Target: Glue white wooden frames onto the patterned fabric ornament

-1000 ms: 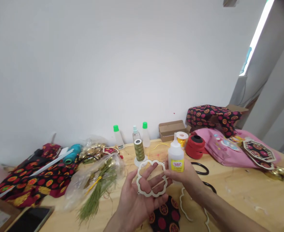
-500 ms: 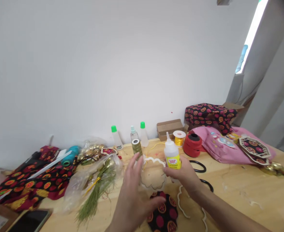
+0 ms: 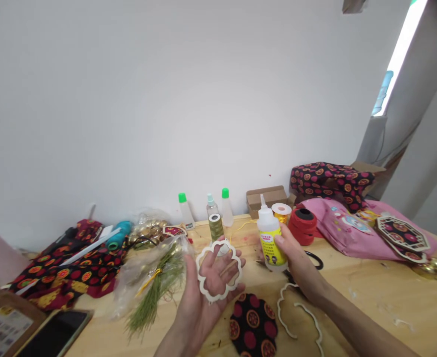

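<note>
My left hand is palm up, and a white scalloped frame lies across its fingers, tilted toward me. My right hand grips a glue bottle with a yellow label; its narrow nozzle points up. Below and between the hands, a dark scalloped fabric piece with red and orange round motifs lies on the table. Thin wavy white strips rest just right of the fabric. Black scissors handles are partly hidden behind my right hand.
Green-capped bottles, a thread spool, a cardboard box and a red ribbon roll line the wall side. Green tassels, patterned cloth and a phone are left. A pink bag lies right.
The scalloped frame has been lifted off the table into my left hand, which has turned palm up. The glue bottle has turned in my right hand, showing more of its label.
</note>
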Motion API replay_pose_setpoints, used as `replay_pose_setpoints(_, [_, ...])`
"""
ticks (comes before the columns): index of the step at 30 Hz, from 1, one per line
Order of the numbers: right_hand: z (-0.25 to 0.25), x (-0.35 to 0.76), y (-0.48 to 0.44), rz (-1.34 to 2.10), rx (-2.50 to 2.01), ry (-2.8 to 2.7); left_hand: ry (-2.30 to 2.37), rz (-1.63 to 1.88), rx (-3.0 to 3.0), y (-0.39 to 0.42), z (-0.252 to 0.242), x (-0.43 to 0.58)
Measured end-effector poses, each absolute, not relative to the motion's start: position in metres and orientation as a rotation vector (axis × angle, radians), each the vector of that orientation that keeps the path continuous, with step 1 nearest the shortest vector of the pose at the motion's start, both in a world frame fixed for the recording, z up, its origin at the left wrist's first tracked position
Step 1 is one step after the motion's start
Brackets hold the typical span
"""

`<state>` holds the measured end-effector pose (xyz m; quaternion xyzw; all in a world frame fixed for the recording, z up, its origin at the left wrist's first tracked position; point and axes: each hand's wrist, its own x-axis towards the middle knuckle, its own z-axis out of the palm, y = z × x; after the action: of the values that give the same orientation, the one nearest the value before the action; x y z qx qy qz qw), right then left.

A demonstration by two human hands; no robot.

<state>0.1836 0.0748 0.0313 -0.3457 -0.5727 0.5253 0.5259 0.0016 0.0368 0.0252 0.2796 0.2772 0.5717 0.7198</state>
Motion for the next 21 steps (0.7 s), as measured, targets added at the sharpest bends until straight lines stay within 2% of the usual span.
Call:
replay_pose_setpoints(4, [0.039,0.195,0.076,1.047,-0.83,-1.607,0.397,1.195,0.418,0.039,0.027,-0.007])
replay_pose_setpoints(8, [0.039,0.199,0.081,1.018,-0.819,-1.506,0.317,1.156,0.375,0.039,0.026,-0.01])
replay_pose_setpoints(21, [0.033,0.187,0.08,1.589,-0.54,-0.833,0.248,1.118,0.362,0.034,0.021,-0.008])
